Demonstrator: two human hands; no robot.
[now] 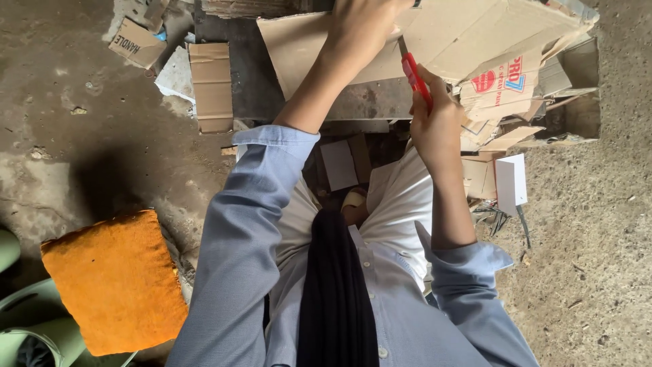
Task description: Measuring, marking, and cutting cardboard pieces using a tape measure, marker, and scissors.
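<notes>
The cardboard sheet (448,34) is lying flat at 12 o'clock, the left hand (360,27) pressing down on it with curled fingers while the right hand (438,126) is gripping a red-handled cutter (415,78) against its lower edge, with cardboard scraps (496,129) piling at 2 o'clock and an orange cushion (115,282) sitting at 8 o'clock.

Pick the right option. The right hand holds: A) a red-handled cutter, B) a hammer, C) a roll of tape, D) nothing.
A: the right hand grips a red-handled cutter with its blade against the cardboard sheet, which the left hand presses down.
</notes>
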